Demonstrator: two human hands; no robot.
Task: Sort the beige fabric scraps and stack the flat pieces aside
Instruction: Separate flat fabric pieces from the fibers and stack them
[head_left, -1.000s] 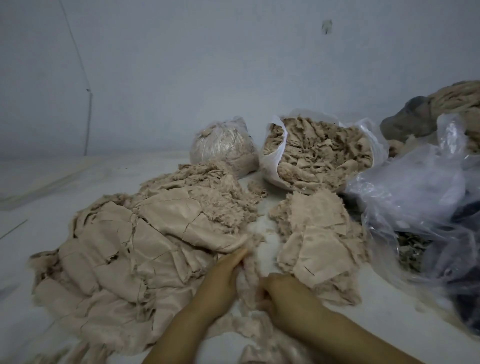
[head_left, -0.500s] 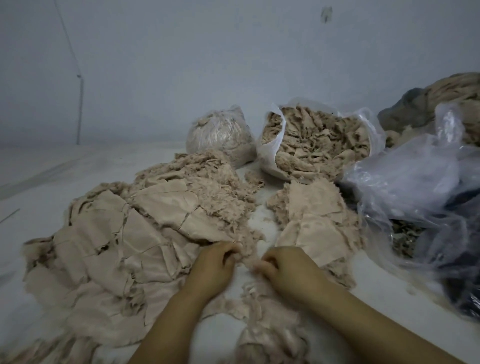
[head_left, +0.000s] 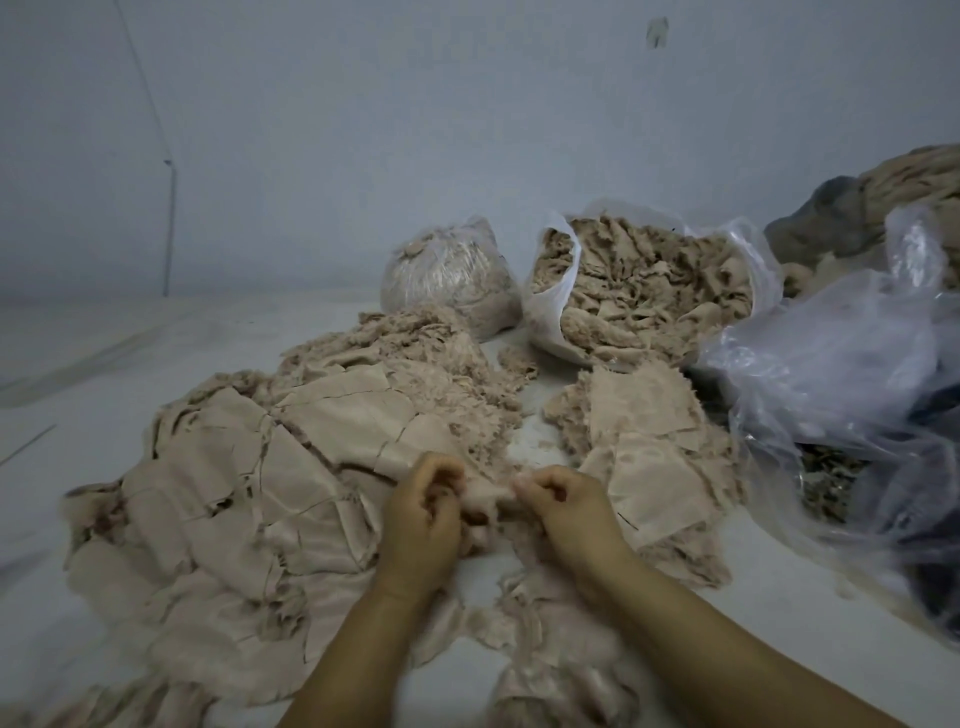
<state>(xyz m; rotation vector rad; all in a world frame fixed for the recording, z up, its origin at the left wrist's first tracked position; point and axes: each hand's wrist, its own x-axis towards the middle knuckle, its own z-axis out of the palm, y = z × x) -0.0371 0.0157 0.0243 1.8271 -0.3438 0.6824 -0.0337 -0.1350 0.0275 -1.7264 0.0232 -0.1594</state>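
A wide heap of beige fabric scraps (head_left: 223, 514) covers the left of the white surface, flat pieces on top and frayed bits behind. A smaller stack of flat lace-like pieces (head_left: 649, 447) lies to the right. Between them, my left hand (head_left: 421, 525) and my right hand (head_left: 566, 509) both pinch one small beige scrap (head_left: 485, 493), fingers curled, the piece stretched between them a little above the surface. More crumpled scraps (head_left: 550, 670) lie in front, between my forearms.
An open plastic bag of scraps (head_left: 644, 291) and a tied clear bag (head_left: 447, 275) stand at the back by the wall. Loose clear plastic bags (head_left: 841, 395) pile up on the right, with dark and beige bundles behind them.
Both hands have closed on a scrap and lifted it between the two piles. The left hand went from flat on the heap to curled.
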